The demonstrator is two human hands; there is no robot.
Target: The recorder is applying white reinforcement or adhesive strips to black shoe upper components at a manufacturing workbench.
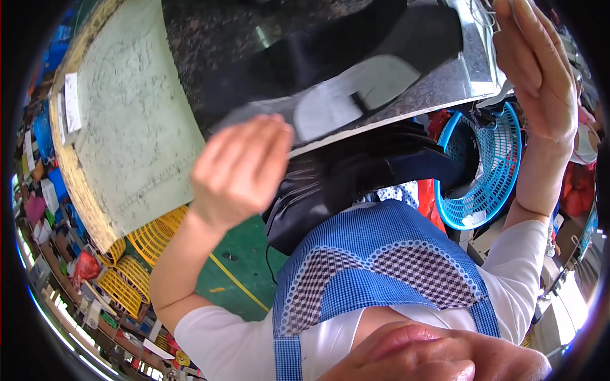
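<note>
A black, flexible sheet piece (438, 38) with pale grey patches (330, 105) lies on a dark speckled worktop (216, 38). At its near left end is my left hand (238, 168), blurred, the fingers pressed together and bent over the sheet's edge; my thumb is hidden. My right hand (537, 76) is raised beside the worktop's right end, fingers stretched upward and the tips cut off by the frame. A thin pale edge shows by those fingers, too unclear to name. Glossy black material (343, 171) drapes over my lap below the worktop edge.
A blue plastic basket (511, 171) with black material in it stands below the worktop's right end. A worn pale board (133, 108) adjoins the worktop on the left. Yellow baskets (124, 286) stand on the lower left, by the green floor (232, 279).
</note>
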